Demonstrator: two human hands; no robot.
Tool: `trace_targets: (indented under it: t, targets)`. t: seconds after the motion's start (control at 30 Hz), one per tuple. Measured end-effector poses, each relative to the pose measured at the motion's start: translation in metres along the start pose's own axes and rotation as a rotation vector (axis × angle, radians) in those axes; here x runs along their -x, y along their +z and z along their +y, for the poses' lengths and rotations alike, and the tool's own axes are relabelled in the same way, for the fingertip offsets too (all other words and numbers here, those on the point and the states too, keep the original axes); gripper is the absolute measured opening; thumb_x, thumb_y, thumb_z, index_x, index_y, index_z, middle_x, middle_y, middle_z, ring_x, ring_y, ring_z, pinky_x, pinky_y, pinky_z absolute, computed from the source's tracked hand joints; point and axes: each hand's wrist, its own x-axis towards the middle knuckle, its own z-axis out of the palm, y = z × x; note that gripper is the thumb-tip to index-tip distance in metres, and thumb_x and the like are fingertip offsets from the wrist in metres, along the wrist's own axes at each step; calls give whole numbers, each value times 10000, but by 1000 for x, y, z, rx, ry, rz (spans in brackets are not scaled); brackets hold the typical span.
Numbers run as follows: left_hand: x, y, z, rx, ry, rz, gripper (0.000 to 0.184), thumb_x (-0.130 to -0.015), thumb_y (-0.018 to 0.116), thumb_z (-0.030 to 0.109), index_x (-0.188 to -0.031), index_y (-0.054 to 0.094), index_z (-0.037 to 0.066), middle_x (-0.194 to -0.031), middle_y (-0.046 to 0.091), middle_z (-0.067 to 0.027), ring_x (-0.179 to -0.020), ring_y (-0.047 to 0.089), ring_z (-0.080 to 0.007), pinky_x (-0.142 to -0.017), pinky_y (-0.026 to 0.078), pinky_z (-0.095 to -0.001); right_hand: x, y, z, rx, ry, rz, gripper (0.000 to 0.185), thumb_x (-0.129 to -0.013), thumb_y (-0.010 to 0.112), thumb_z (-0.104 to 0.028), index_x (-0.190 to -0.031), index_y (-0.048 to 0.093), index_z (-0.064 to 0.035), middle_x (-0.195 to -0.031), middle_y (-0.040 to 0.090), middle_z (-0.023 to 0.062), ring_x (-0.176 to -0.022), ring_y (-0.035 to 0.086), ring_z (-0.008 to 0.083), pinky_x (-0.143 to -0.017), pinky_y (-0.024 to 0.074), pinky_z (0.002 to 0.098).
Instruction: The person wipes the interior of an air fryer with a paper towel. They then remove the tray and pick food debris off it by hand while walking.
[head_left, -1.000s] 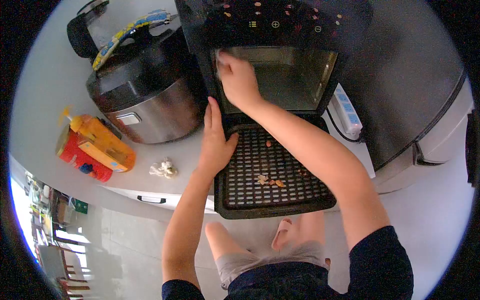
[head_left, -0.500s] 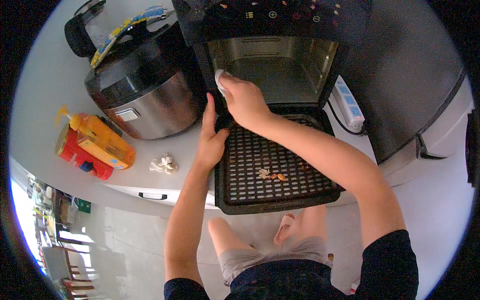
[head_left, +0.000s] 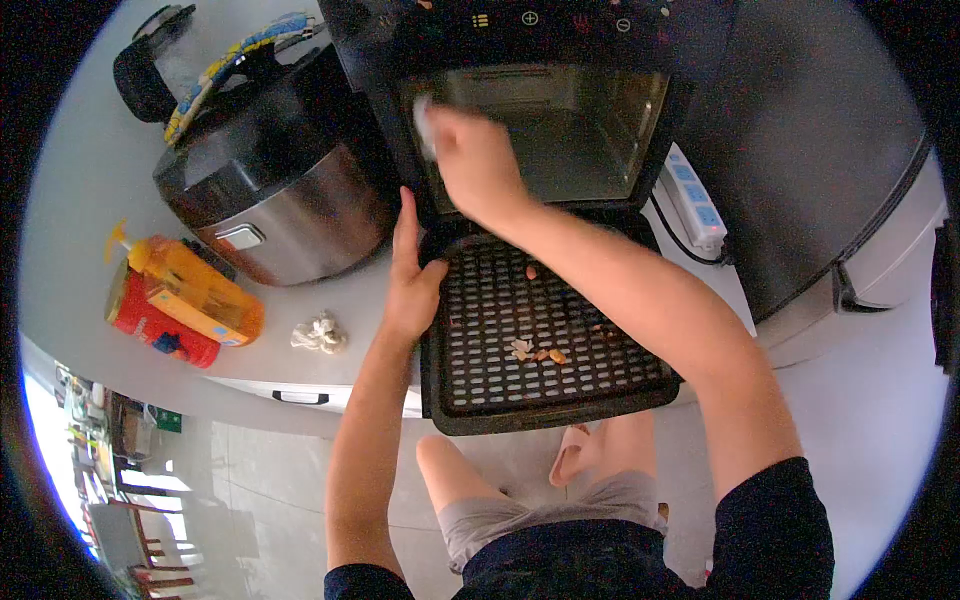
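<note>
Pale surface (head_left: 70, 250) from seven round to eleven o'clock, with grey floor (head_left: 260, 470) below it at eight and dark panel (head_left: 810, 130) at two. On that surface, between twelve and one, black oven (head_left: 560, 60) with lit icons above an open, hollow chamber. Inside the left edge of that opening, at twelve o'clock, right hand (head_left: 470, 150), blurred, clenched around a white cloth (head_left: 425, 125). Too blurred to tell whether pressed against the frame.

At nine o'clock of the centre, left hand (head_left: 412, 285), unclenched and grasping nothing, with straight fingers toward the oven's lower left corner and thumb at the upper left rim of a black slotted tray (head_left: 480, 425). Toward four o'clock, just below the opening, that same tray, with small orange and pale bits (head_left: 557, 355) near its middle and a reddish piece (head_left: 531, 272) farther up, partly under the right forearm.

At ten o'clock, dark-lidded steel cooker (head_left: 300, 210), topped by a blue-and-yellow strip (head_left: 225, 70). At nine, orange pump bottle (head_left: 195, 285) alongside a red can (head_left: 165, 330). Between eight and nine, off-white bundle (head_left: 318, 333). At two, white power strip (head_left: 692, 200) beside the oven.
</note>
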Motion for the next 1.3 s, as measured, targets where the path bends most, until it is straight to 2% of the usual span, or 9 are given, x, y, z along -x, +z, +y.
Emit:
trace_targets:
  t: [0.1,0.17,0.33,0.43,0.7,0.83,0.93,1.0,1.3]
  targets:
    - [0,3,10,47,-44,-21,888,-595,381,-116,-1397,55,81,-1440,124,-102,-1314,149,-223,-1065,124,-305,-26,9,-6,-22,128,115,171,-820,460,-89,-938,565,-23,-774,581,207,-718,579,376,-627,440,426]
    - [0,-1,-6,23,-10,-24,886,-600,379,-119,-1398,54,87,-1440,122,-100,-1314,146,-221,-1064,123,-307,-14,28,-6,-51,-116,274,161,-806,469,-75,-923,566,-22,-803,568,220,-757,563,390,-640,439,436]
    - [1,0,-4,-38,-10,-18,883,-614,374,-125,-1401,47,105,-1437,127,-102,-1312,150,-220,-1064,129,-314,10,2,22,123,-190,-51,158,-800,476,-73,-923,568,-35,-802,596,192,-758,577,375,-648,451,426]
    - [2,6,4,137,-42,4,883,-619,369,-128,-1402,40,114,-1434,136,-102,-1307,162,-220,-1063,134,-316,-20,5,12,-20,12,201,142,-822,482,-106,-892,578,-29,-780,598,191,-727,585,367,-616,453,405]
    - [2,3,13,35,-31,-44,889,-605,374,-113,-1400,34,96,-1436,119,-114,-1313,140,-225,-1063,110,-306,17,10,26,-13,-230,54,170,-806,516,-94,-931,609,-24,-863,611,164,-776,594,325,-656,460,345]
    - [0,3,21,104,-88,-18,886,-604,378,-107,-1398,37,87,-1440,107,-110,-1317,125,-213,-1064,93,-298,-12,15,4,-74,-172,240,168,-798,511,-77,-910,613,-6,-847,598,171,-755,582,329,-671,456,352]
    - [-1,-5,25,926,-302,-12,885,-601,377,-108,-1398,44,86,-1443,106,-98,-1318,123,-207,-1065,93,-298,-14,26,4,-127,-256,308,204,-794,489,-76,-954,599,-12,-893,573,205,-816,541,373,-736,433,433]
    - [1,-4,-7,-25,-7,-33,831,-643,399,-71,-1392,67,66,-1422,136,-176,-1318,126,-267,-1064,88,-314,14,26,20,-91,-243,216,206,-809,482,-72,-977,579,0,-940,566,197,-873,542,351,-750,441,395]
    - [1,-3,-8,-48,7,-13,835,-647,413,-68,-1392,62,69,-1414,147,-191,-1316,129,-283,-1061,94,-326,-32,24,13,31,-9,100,170,-790,460,-48,-918,556,8,-868,562,218,-763,545,393,-649,437,419]
